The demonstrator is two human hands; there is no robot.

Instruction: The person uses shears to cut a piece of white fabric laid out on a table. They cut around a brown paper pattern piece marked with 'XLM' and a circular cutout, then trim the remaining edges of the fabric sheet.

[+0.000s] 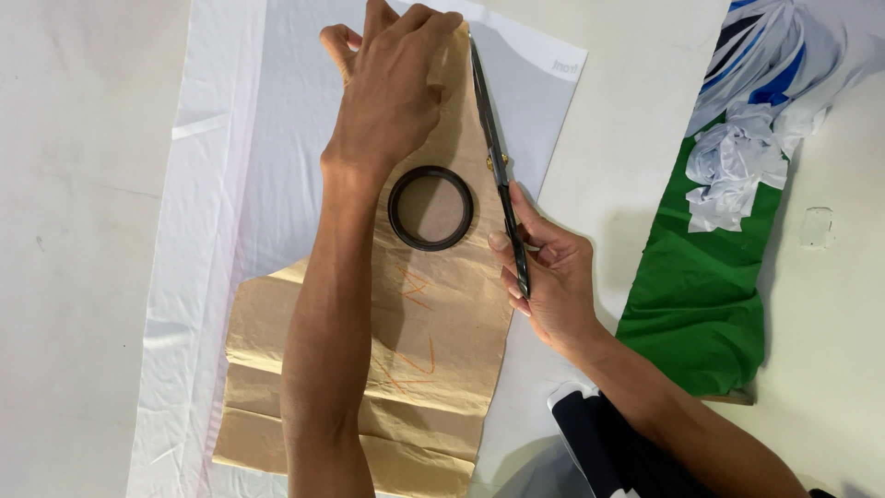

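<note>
On the white table (74,184), over a sheet of pale fabric (212,231): a brown paper pattern (433,332), wide at the near end, narrowing toward the far end, creased and marked in orange. Weighted near its middle by 1 dark ring (430,207), seemingly a roll of tape.

Left hand (392,88) spread palm-down on the pattern's narrow far end, fingers curled over its tip, pinning it flat and gripping nothing. Right hand (553,277) closed around the handles of long scissors (498,157), blades lying just beside the pattern's right edge, points toward the far end. Blades nearly together; how far apart, hard to tell.

Step in hand, judging by this: cutting the fabric along the pattern's right edge, about halfway up that side. Calls for keeping the blades tight against the paper without nicking it, and firm pressure near the tip.

To the right, well apart: green cloth (701,295) under a crumpled white-and-blue bundle (756,138). Dark cloth (599,443) by the right forearm.
</note>
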